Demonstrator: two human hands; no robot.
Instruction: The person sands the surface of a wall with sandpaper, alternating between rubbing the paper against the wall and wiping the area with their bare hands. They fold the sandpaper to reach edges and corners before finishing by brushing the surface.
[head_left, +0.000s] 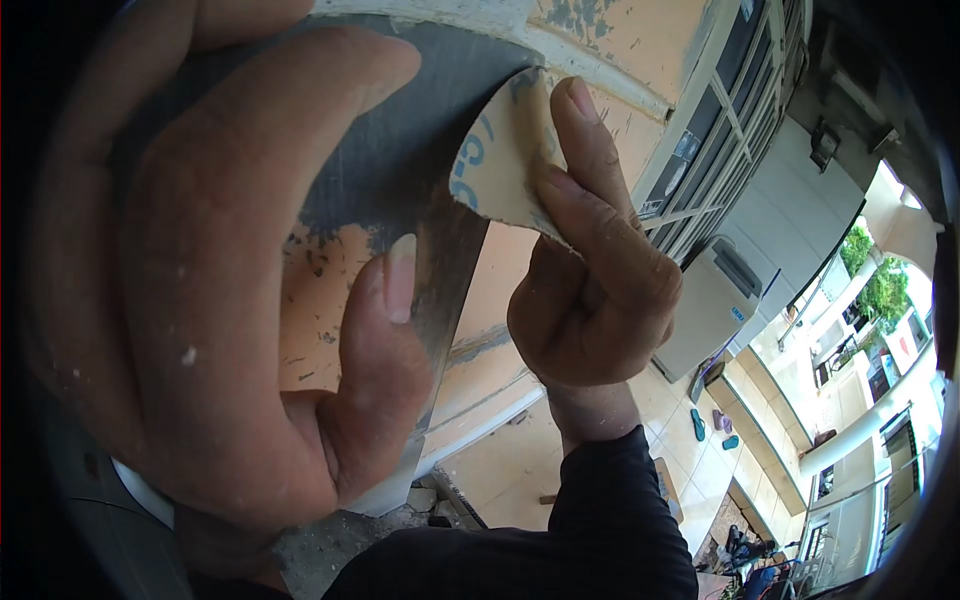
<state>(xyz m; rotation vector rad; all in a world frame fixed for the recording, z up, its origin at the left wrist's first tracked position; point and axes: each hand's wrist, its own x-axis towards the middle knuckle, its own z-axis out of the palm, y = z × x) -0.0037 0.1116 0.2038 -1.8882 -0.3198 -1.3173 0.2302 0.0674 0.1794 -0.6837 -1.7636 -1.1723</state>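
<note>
Large and close to the camera, my left hand is at the left with curved fingers and its thumb apart, nothing between them. It is in front of a smooth dark grey panel with worn edges. My right hand pinches a curled piece of sandpaper, its tan backing with blue print towards the camera. The sandpaper is at the panel's right edge; its abrasive side is hidden. Around the panel is a peach surface with grey patches.
Behind my right hand are a barred window and a white appliance. Sandals lie on the tiled floor near steps. Rubble is at the bottom. A dark sleeve covers my right forearm.
</note>
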